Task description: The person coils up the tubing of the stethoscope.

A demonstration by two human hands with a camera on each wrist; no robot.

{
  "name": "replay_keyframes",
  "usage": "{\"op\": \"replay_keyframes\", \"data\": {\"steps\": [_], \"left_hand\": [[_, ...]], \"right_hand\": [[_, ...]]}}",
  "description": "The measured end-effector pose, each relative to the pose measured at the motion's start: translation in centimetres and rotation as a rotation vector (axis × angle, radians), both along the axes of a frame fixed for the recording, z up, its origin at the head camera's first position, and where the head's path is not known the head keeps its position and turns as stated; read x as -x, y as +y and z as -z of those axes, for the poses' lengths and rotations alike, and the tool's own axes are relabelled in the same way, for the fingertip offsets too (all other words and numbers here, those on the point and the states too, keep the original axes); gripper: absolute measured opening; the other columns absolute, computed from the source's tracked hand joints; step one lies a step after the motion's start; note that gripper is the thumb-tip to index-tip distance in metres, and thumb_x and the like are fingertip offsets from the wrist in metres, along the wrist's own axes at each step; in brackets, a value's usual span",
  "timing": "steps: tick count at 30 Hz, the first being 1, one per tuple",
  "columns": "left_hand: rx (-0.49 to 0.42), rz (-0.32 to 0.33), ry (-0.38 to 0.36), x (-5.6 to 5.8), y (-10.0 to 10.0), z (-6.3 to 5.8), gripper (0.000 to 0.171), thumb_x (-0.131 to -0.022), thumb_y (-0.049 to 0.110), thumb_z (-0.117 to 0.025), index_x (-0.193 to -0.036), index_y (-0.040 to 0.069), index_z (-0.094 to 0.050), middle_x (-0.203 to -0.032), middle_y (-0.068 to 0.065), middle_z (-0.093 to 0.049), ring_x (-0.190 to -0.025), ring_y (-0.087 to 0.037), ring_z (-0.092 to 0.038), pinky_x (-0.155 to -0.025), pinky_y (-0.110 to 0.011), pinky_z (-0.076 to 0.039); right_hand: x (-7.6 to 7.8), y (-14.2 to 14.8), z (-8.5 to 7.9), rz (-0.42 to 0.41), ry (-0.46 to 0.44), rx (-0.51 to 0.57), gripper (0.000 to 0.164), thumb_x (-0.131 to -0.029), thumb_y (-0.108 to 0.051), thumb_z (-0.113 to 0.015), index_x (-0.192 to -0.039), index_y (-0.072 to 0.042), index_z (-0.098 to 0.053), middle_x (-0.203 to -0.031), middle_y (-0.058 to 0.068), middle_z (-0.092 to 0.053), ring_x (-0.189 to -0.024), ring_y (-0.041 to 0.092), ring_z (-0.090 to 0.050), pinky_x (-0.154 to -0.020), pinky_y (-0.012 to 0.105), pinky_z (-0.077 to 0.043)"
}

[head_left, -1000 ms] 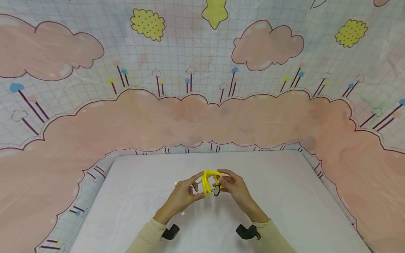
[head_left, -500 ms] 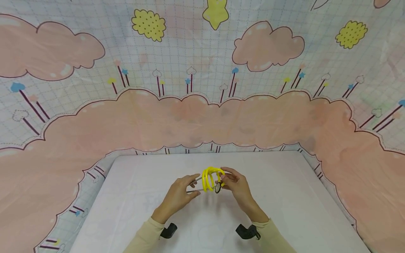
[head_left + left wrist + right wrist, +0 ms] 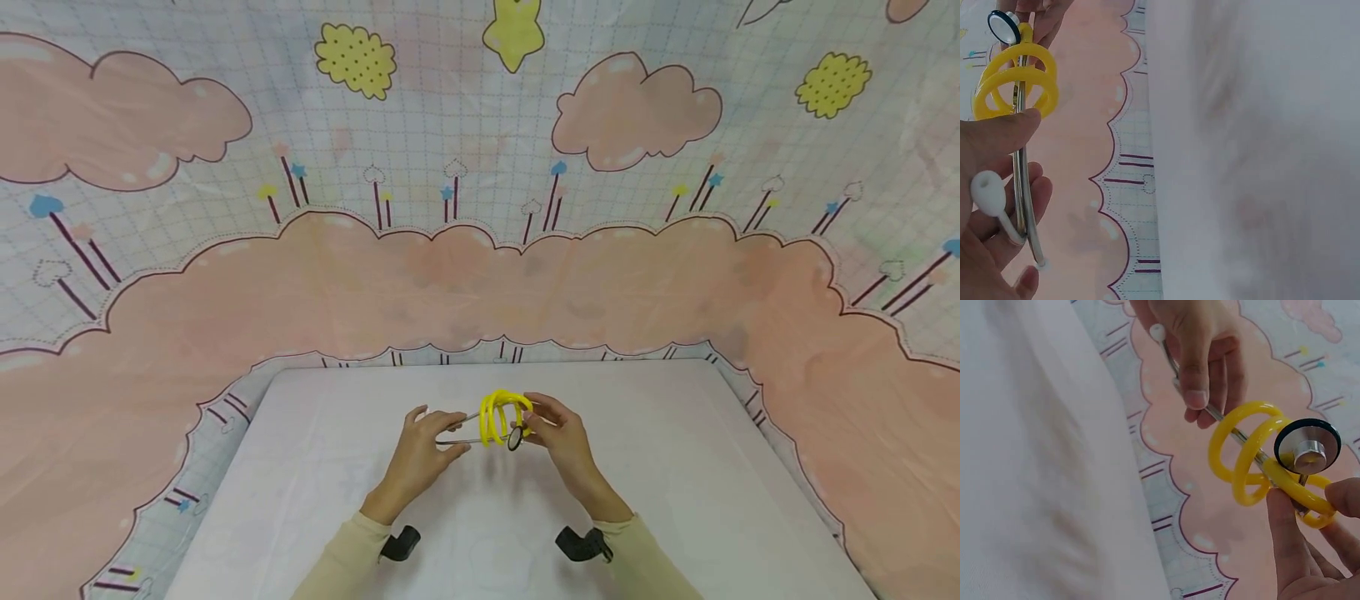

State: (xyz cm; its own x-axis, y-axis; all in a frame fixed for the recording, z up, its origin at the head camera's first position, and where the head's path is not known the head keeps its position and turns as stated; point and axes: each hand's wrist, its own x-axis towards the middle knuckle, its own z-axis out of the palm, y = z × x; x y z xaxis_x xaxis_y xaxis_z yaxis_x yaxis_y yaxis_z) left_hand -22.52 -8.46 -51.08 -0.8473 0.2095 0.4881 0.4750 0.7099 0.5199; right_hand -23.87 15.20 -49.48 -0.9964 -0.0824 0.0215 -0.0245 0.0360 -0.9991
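A stethoscope is held up over the white table, its yellow tubing (image 3: 487,418) coiled in loops around the metal ear tubes (image 3: 1020,169). My left hand (image 3: 414,458) holds the ear tubes between thumb and fingers, near the white ear tip (image 3: 988,192). One of its fingers lifts away from the others in the head view. On the other side, my right hand (image 3: 564,443) pinches the yellow loops with thumb and fingertips. The round chest piece (image 3: 1308,449), dark-rimmed with a silver back, sticks out beside the right thumb.
The white table (image 3: 315,517) spreads beneath both hands. A cloth printed with pink clouds and stars (image 3: 480,283) rises behind and around it. A black wrist camera (image 3: 401,543) sits at the left sleeve, and a second black camera (image 3: 583,544) at the right one.
My left hand has slid left along the ear tubes, baring more metal beside the loops, and one finger has lifted. The stethoscope has risen slightly in view; my right hand keeps its pinch.
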Motion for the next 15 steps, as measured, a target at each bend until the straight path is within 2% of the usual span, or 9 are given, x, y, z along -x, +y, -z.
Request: {"op": "replay_keyframes", "data": {"steps": [6, 11, 15], "left_hand": [[-0.081, -0.001, -0.075, 1.1, -0.4, 0.8, 0.043, -0.074, 0.016, -0.086, -0.114, 0.009, -0.071, -0.097, -0.004, -0.074, -0.092, -0.020, -0.070, -0.113, -0.056, -0.029], [-0.124, 0.031, -0.100, 1.9, -0.8, 1.8, 0.041, -0.075, 0.010, -0.085, -0.113, 0.005, -0.071, -0.097, -0.009, -0.074, -0.091, -0.022, -0.070, -0.112, -0.056, -0.032], [-0.133, 0.026, -0.108, 2.4, -1.1, 2.4, 0.040, -0.075, 0.007, -0.084, -0.113, 0.005, -0.071, -0.097, -0.010, -0.074, -0.091, -0.023, -0.068, -0.111, -0.053, -0.037]], "right_hand": [[1.0, -0.3, 0.5, 0.015, -0.010, 0.003, 0.037, -0.096, -0.012, -0.064, -0.132, -0.008, -0.060, -0.124, 0.020, -0.064, -0.094, 0.022, -0.071, -0.080, 0.032, -0.059], [2.0, -0.5, 1.3, 0.025, -0.031, 0.011, 0.037, -0.096, -0.010, -0.062, -0.133, -0.007, -0.059, -0.122, 0.022, -0.066, -0.092, 0.020, -0.071, -0.079, 0.033, -0.059], [2.8, -0.7, 2.1, 0.031, -0.035, 0.007, 0.039, -0.097, -0.008, -0.060, -0.135, -0.005, -0.057, -0.120, 0.022, -0.067, -0.091, 0.017, -0.069, -0.079, 0.033, -0.059]]}}
